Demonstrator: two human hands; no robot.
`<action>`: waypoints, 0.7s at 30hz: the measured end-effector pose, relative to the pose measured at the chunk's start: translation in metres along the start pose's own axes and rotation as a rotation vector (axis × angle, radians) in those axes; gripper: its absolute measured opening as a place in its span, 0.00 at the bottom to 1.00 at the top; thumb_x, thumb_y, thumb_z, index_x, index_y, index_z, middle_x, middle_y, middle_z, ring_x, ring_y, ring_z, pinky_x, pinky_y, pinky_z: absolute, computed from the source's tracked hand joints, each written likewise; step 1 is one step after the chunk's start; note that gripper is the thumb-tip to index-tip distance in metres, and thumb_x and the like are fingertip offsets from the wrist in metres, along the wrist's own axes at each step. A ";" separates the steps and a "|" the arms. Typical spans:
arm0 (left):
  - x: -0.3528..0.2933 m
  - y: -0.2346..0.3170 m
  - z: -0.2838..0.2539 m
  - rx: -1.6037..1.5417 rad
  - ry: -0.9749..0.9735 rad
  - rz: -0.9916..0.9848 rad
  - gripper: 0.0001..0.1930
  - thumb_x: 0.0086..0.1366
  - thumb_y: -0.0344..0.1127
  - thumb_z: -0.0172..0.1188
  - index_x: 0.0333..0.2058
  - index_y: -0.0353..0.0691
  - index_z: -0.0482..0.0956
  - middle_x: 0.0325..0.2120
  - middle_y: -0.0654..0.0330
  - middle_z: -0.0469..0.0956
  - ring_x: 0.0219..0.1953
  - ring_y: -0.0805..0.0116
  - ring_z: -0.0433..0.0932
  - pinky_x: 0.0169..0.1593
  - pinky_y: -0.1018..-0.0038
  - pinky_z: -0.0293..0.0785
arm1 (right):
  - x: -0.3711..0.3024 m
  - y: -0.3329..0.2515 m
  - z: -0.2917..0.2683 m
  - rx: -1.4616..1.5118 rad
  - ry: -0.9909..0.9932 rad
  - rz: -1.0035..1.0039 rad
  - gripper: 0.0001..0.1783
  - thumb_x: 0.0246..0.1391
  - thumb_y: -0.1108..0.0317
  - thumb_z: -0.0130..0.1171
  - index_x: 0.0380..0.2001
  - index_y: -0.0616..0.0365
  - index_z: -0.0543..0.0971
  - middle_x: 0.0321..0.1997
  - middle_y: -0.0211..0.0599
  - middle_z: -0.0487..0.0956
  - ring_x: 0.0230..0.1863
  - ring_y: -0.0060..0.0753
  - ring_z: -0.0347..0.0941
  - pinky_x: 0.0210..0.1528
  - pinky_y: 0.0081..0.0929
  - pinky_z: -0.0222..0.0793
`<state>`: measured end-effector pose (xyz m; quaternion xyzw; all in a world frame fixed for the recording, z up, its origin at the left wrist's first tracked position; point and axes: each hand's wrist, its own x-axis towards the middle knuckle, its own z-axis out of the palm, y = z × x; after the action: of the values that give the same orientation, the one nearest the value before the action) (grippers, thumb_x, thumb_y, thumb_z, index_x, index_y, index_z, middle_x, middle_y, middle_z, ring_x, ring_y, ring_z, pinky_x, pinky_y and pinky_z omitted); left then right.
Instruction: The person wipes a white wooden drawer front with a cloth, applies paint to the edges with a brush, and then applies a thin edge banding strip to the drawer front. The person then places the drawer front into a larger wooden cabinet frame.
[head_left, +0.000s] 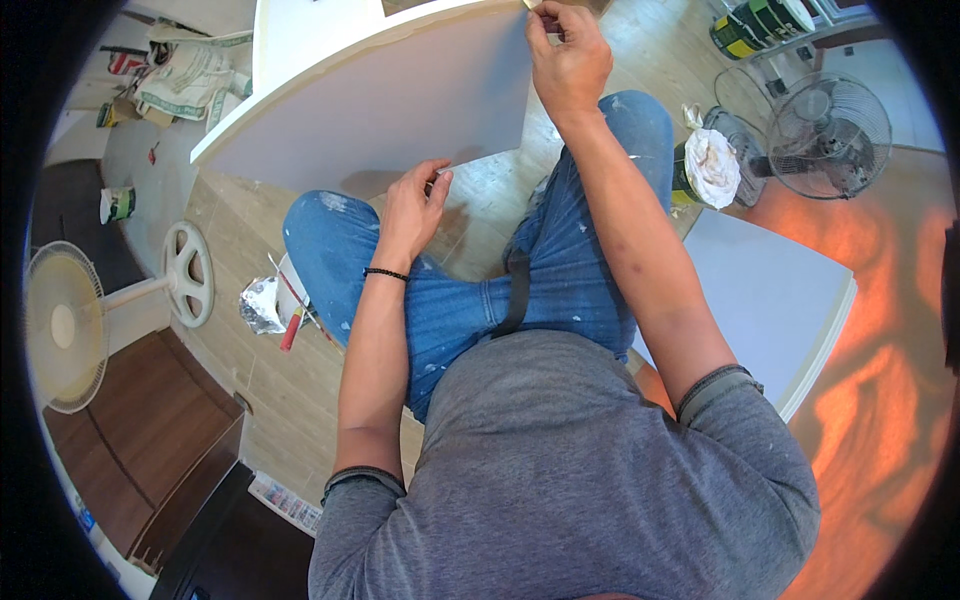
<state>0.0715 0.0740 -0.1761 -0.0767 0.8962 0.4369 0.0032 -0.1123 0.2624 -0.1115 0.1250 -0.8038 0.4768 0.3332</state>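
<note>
A large pale panel [390,110] stands tilted in front of my knees, with a cream strip along its upper edge. My right hand [572,65] is at the panel's far right corner, thumb and fingers pinched together. A small yellowish bit shows by its fingertips, too little to name. Over my left knee, near the panel's lower edge, my left hand [412,208] has its fingers curled in. Something small and greyish shows between its thumb and forefinger; its kind I cannot make out.
On the right are a grey fan [830,135], a bucket with a white plastic cover [712,165] and stacked white boards [770,290]. To the left lie a red-handled tool [291,330] and crumpled foil [262,305], near a standing fan [65,325].
</note>
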 end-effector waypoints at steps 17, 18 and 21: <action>0.081 0.090 0.017 -0.274 0.224 0.141 0.17 0.72 0.43 0.62 0.47 0.33 0.85 0.31 0.56 0.86 0.31 0.71 0.84 0.38 0.73 0.78 | -0.009 0.001 -0.002 -0.142 -0.057 -0.030 0.05 0.50 0.64 0.68 0.30 0.49 0.86 0.32 0.29 0.83 0.34 0.43 0.80 0.38 0.39 0.70; 0.089 0.096 0.018 -0.289 0.261 0.141 0.17 0.72 0.44 0.62 0.45 0.33 0.85 0.30 0.57 0.86 0.31 0.71 0.84 0.37 0.73 0.78 | -0.010 0.001 -0.002 -0.135 -0.063 -0.034 0.05 0.50 0.64 0.68 0.30 0.49 0.86 0.32 0.29 0.83 0.34 0.42 0.80 0.38 0.38 0.70; 0.109 0.113 0.020 -0.308 0.344 0.122 0.18 0.71 0.46 0.63 0.41 0.33 0.87 0.28 0.57 0.86 0.29 0.72 0.83 0.36 0.74 0.77 | -0.011 -0.002 -0.004 -0.131 -0.078 -0.040 0.05 0.49 0.63 0.68 0.30 0.49 0.86 0.32 0.29 0.84 0.34 0.41 0.80 0.38 0.37 0.69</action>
<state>-0.0529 0.1433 -0.1077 -0.0953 0.8093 0.5484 -0.1875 -0.1010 0.2633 -0.1161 0.1373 -0.8429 0.4111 0.3188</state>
